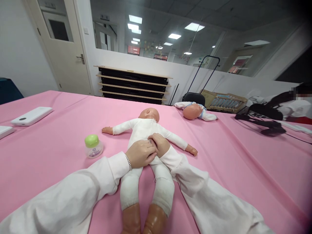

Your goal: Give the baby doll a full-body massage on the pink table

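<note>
I'm resting my left hand [142, 153] and right hand [160, 145] on the doll [141, 130], favouring light, even pressure. Whether either curled grip is holding anything, I can't tell.

head view | above pink table [63, 143] | facing forward, downward | doll [143, 130] close
</note>
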`<state>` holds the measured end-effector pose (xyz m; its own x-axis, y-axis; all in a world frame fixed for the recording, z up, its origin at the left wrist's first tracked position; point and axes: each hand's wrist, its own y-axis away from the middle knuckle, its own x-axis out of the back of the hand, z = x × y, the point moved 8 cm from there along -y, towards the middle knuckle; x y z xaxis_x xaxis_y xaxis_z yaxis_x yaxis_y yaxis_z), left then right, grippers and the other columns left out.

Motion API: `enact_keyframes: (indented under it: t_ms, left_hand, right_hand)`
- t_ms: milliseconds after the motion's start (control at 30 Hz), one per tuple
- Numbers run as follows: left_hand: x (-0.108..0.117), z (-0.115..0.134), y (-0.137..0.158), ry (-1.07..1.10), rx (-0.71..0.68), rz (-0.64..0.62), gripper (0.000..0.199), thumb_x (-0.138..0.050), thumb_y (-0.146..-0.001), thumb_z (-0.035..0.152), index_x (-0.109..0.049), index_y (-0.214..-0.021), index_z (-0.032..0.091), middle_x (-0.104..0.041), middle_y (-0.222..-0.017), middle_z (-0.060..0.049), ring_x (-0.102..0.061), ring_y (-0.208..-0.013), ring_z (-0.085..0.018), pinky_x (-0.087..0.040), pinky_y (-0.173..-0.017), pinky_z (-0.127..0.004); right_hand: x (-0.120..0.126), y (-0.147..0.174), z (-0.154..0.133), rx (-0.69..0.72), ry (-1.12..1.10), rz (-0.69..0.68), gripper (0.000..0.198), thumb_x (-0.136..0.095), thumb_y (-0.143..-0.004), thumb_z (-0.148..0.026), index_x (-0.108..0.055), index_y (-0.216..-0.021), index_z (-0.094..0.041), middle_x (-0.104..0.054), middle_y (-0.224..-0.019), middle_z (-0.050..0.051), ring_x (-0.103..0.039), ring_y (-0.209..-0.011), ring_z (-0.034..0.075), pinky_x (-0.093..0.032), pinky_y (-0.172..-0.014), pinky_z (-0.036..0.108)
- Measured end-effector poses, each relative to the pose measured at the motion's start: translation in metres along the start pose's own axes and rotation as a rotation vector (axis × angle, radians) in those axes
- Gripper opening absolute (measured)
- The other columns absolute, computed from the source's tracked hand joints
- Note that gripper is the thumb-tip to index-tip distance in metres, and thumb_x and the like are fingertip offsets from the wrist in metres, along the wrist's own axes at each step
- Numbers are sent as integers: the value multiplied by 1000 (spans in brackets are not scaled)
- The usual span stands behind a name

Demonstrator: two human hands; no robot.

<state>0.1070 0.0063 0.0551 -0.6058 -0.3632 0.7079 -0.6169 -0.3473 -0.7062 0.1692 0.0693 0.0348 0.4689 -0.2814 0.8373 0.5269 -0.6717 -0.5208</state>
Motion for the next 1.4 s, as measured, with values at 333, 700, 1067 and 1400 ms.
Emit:
enact_keyframes:
  t_ms: [333,700,1067,1400]
  left_hand:
    - [0,0,0,-2,4,-9,24,-43,-83,22,-54,-63,17,-55,-59,-2,-52,-60,-14,-41,-60,-28]
    - [-2,-1,1,5,4,-17,24,-42,-84,22,-54,-63,17,-55,-60,-1,-52,-60,-14,-41,-60,-29]
    - [-1,-1,1,8,4,-24,24,-41,-84,22,-54,-64,17,-55,-60,-1,-52,-60,-14,-41,-60,-29]
    - [1,-1,0,6,-2,8,23,-44,-83,21,-55,-63,16,-56,-60,-1,-51,-59,-14,-40,-59,-28]
  right_hand:
    - [1,0,-6,-18,4,21,18,-42,-90,-25,-55,-96,-13,-57,-91,5,-54,-82,13,-46,-76,31]
    - [4,0,-10,-32,-17,32,18,-36,-87,-12,-53,-84,-17,-55,-77,5,-50,-76,15,-42,-72,29]
    - [4,0,-11,-47,3,23,17,-37,-86,-10,-52,-84,-17,-55,-78,5,-50,-75,15,-42,-72,29]
    - [5,0,-10,-41,-27,37,17,-36,-87,-12,-53,-84,-16,-55,-77,5,-50,-75,15,-42,-72,29]
